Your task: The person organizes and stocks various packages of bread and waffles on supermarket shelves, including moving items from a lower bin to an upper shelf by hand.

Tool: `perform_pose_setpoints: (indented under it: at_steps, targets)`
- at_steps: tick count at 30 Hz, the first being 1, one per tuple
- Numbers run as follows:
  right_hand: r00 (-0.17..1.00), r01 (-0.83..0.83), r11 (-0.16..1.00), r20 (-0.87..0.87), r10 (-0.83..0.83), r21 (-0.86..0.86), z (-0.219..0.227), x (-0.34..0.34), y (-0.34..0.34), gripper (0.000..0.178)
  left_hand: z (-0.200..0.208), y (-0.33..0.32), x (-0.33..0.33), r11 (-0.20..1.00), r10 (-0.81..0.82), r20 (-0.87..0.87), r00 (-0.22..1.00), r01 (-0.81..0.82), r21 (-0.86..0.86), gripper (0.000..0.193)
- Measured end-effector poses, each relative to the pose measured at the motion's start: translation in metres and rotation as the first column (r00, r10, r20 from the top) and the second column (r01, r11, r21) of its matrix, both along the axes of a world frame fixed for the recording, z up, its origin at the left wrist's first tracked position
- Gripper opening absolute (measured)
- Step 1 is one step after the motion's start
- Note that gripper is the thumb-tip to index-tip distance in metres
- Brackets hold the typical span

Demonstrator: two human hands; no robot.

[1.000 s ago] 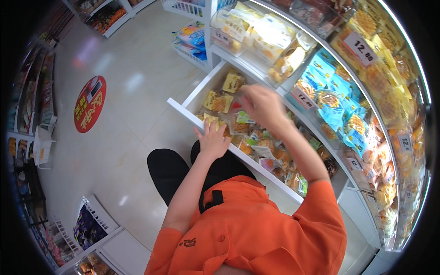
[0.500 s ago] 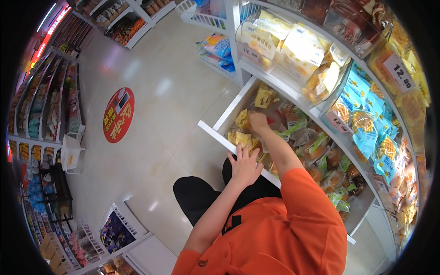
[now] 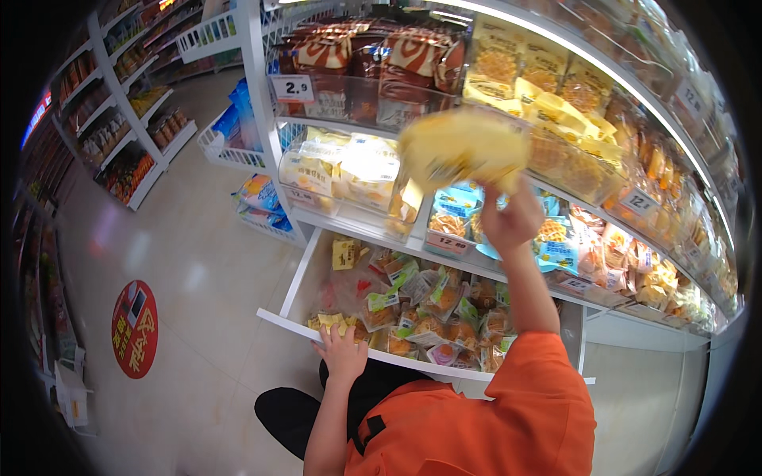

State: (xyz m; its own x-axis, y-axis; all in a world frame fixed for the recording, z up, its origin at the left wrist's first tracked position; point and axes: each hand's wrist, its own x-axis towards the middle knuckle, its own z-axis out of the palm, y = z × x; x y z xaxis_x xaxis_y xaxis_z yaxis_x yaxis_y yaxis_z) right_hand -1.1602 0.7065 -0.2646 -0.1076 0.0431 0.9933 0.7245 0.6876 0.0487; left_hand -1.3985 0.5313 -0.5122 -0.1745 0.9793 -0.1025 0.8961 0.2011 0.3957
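My right hand (image 3: pixel 514 218) is raised in front of the shelves, closed on a yellow snack packet (image 3: pixel 464 151) that is smeared by motion. Below, my left hand (image 3: pixel 341 355) rests on the front edge of a pulled-out white drawer (image 3: pixel 429 366), its fingers apart and reaching over the rim. Close by its fingertips lie yellow packets (image 3: pixel 329 320) in the drawer's near left corner. Another yellow packet (image 3: pixel 344 254) sits in the far left corner. Clear-wrapped baked snacks (image 3: pixel 429 327) with green labels fill the middle and right of the drawer.
Above the drawer, bins hold white packets (image 3: pixel 369 170), blue waffle packets (image 3: pixel 454 214), brown packets (image 3: pixel 325 51) and yellow waffle packets (image 3: pixel 575 111). A white basket (image 3: pixel 214 147) hangs at the left end of the shelf. A red round sticker (image 3: pixel 135 329) marks the floor.
My right hand has come up out of the drawer with a yellow packet, to the height of the shelves. My left hand stays at the drawer's front edge. The view has turned toward the shelves.
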Motion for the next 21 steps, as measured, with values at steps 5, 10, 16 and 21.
perform_pose_setpoints:
  at_steps: [5,10,16,21]
  targets:
    - [0.961,0.009,1.000,-0.276,-0.003,0.021,0.081,0.050,0.053,0.009,-0.004,-0.002,0.002,1.000,-0.007,-0.006,1.000,0.007,0.027,0.043]
    - [0.953,0.087,0.838,-0.200,-0.228,-0.539,0.084,0.099,0.141,0.028,-0.005,-0.002,0.005,0.998,-0.036,-0.020,0.999,0.037,0.048,0.043]
    - [0.974,0.078,0.747,-0.111,-0.199,-0.660,0.089,0.100,0.181,0.034,-0.005,-0.006,0.000,0.999,-0.020,-0.042,0.999,0.022,0.038,0.043]
    - [0.973,0.084,0.624,-0.070,-0.219,-0.777,0.087,0.099,0.170,0.038,-0.007,-0.004,0.001,0.999,-0.020,-0.039,0.999,0.022,0.043,0.042]
